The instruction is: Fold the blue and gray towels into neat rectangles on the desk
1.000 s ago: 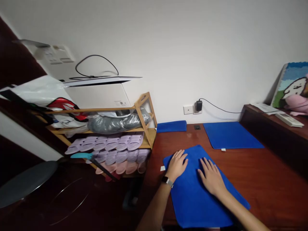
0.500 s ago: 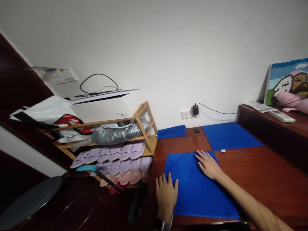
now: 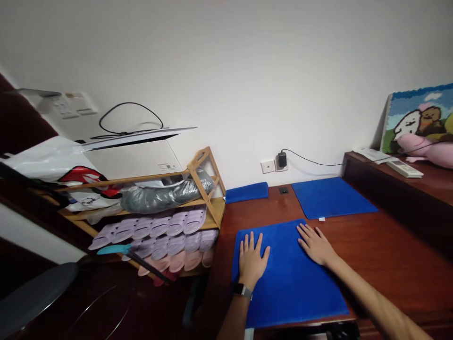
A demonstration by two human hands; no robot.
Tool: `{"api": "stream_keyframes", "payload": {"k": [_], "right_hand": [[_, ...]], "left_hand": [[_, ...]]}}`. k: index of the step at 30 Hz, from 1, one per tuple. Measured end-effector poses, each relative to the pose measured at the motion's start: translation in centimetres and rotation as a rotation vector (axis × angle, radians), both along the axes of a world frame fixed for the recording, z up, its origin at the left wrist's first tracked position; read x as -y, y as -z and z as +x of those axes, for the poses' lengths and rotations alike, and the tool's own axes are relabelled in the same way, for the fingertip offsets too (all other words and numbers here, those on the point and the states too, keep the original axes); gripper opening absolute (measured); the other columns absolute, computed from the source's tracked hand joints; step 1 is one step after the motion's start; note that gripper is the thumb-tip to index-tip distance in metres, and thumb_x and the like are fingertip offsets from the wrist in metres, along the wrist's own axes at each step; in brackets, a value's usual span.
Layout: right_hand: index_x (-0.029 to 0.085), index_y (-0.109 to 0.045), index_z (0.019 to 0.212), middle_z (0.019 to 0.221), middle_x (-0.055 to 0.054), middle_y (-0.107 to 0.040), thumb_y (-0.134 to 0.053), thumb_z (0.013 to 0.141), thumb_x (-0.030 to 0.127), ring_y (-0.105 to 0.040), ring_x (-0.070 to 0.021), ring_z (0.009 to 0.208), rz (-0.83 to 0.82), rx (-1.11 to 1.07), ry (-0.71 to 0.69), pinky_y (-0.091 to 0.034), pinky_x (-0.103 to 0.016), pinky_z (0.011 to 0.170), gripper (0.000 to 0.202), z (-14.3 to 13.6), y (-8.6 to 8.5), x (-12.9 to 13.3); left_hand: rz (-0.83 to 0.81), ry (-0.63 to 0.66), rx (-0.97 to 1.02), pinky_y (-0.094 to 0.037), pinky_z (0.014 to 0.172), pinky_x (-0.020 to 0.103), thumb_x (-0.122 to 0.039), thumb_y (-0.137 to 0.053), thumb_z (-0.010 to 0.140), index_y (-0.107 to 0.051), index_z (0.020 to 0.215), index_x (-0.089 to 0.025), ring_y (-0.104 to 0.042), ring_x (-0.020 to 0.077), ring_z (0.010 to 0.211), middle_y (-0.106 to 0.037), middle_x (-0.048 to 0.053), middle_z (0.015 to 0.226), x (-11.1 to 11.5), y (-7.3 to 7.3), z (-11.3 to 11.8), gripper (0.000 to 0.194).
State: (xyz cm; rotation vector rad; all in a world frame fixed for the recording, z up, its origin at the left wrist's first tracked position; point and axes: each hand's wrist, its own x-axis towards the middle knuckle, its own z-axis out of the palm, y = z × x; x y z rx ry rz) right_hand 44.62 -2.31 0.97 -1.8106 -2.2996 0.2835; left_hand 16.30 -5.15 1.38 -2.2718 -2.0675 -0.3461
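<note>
A blue cloth point(image 3: 286, 278) lies spread out flat on the brown wooden desk point(image 3: 389, 255), close to its front edge. My left hand point(image 3: 252, 259) rests flat on the cloth's left side, fingers stretched out, with a watch on the wrist. At the cloth's far right corner, my right hand point(image 3: 316, 243) lies palm down with its fingers apart. Neither hand grips anything. Behind, a second blue cloth point(image 3: 332, 197) is laid flat with a small white tag at its near edge. A folded blue cloth point(image 3: 247, 192) sits against the wall.
Left of the desk stands a wooden rack point(image 3: 208, 189) with lilac and pink slippers point(image 3: 177, 224), a plastic-wrapped bundle and a white box point(image 3: 138, 160). A raised ledge on the right holds a remote point(image 3: 405, 168) and a pink plush toy point(image 3: 424, 147). A black adapter point(image 3: 282, 159) is plugged into the wall.
My left hand has moved forward and inward from the cloth's left edge onto its surface. My right hand has shifted slightly to the right, toward the far corner. The view has turned a little right.
</note>
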Motion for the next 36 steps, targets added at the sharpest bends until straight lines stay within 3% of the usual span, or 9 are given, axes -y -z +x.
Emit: {"api": "stream_keyframes", "payload": {"k": [5,10,14,18,20,22,29,32,36], "right_hand": [[0.013,-0.031,0.165,0.171,-0.012,-0.027,-0.024,0.106,0.049,-0.019,-0.0240,0.160,0.042,-0.041,0.054,-0.018,-0.047,0.129,0.070,-1.3,0.4,-2.0],[0.009,-0.028,0.165,0.172,-0.012,-0.025,-0.021,0.105,0.050,-0.018,-0.0234,0.160,0.008,-0.007,0.112,-0.015,-0.046,0.130,0.073,-2.0,1.2,-2.2],[0.006,-0.024,0.165,0.172,-0.011,-0.022,-0.020,0.105,0.048,-0.016,-0.0226,0.161,-0.001,0.044,0.133,-0.013,-0.043,0.130,0.074,-2.1,0.8,-1.8],[0.006,-0.023,0.166,0.173,-0.009,-0.019,-0.020,0.105,0.041,-0.015,-0.0220,0.161,-0.018,0.090,0.129,-0.013,-0.043,0.130,0.070,-1.9,0.6,-1.7],[0.007,-0.023,0.166,0.173,-0.008,-0.019,-0.019,0.105,0.039,-0.015,-0.0219,0.161,-0.028,0.106,0.139,-0.013,-0.043,0.130,0.069,-1.8,0.6,-1.7],[0.007,-0.022,0.166,0.173,-0.008,-0.020,-0.017,0.106,0.042,-0.015,-0.0219,0.161,-0.030,0.109,0.157,-0.013,-0.044,0.130,0.070,-1.8,0.6,-1.7],[0.009,-0.020,0.167,0.173,-0.007,-0.020,-0.015,0.106,0.048,-0.014,-0.0214,0.161,-0.047,0.100,0.169,-0.011,-0.045,0.130,0.072,-1.5,1.2,-1.1],[0.010,-0.020,0.167,0.174,-0.007,-0.019,-0.014,0.106,0.049,-0.014,-0.0214,0.161,-0.056,0.114,0.168,-0.012,-0.046,0.130,0.072,-1.3,1.4,-1.0],[0.009,-0.022,0.166,0.173,-0.010,-0.021,-0.016,0.106,0.047,-0.015,-0.0220,0.161,-0.057,0.137,0.133,-0.011,-0.045,0.130,0.072,-1.3,1.1,-1.6]], "left_hand": [[-0.017,-0.025,-0.017,-0.027,0.125,0.060,-0.057,-0.044,0.103,-0.044,0.160,-0.028,-0.031,0.0391,0.155,-0.037,0.011,0.168,1.3,0.0,0.1,0.064],[0.055,-0.010,-0.063,-0.039,0.118,0.057,-0.049,-0.037,0.107,-0.057,0.150,-0.021,-0.050,0.0366,0.144,-0.057,0.015,0.154,0.1,-2.0,-0.3,0.055],[0.118,0.199,-0.043,-0.034,0.124,0.049,-0.043,-0.030,0.110,-0.058,0.149,-0.020,-0.045,0.0289,0.148,-0.055,0.012,0.157,-1.9,-2.7,4.1,0.053],[-0.017,0.386,0.017,-0.028,0.128,0.048,-0.047,-0.021,0.112,-0.048,0.157,-0.030,-0.036,0.0243,0.155,-0.044,0.006,0.165,-3.8,-1.5,10.2,0.055],[-0.067,0.388,0.035,-0.026,0.129,0.048,-0.049,-0.017,0.112,-0.044,0.159,-0.031,-0.032,0.0233,0.156,-0.040,0.005,0.167,-4.3,-0.9,10.8,0.057],[-0.080,0.361,0.028,-0.024,0.129,0.048,-0.052,-0.018,0.111,-0.040,0.161,-0.030,-0.030,0.0234,0.157,-0.037,0.005,0.168,-4.5,-0.4,9.0,0.059],[-0.105,0.101,-0.105,-0.027,0.128,0.049,-0.050,-0.027,0.110,-0.036,0.163,-0.020,-0.028,0.0274,0.158,-0.032,0.012,0.170,-3.6,-0.7,-4.7,0.061],[-0.107,0.089,-0.104,-0.027,0.128,0.047,-0.048,-0.028,0.110,-0.035,0.163,-0.017,-0.026,0.0270,0.158,-0.030,0.013,0.170,-3.5,-0.5,-6.5,0.062],[-0.060,0.081,-0.080,-0.027,0.128,0.047,-0.049,-0.028,0.110,-0.036,0.163,-0.017,-0.026,0.0265,0.158,-0.030,0.013,0.170,-3.5,0.0,-5.9,0.062]]}}
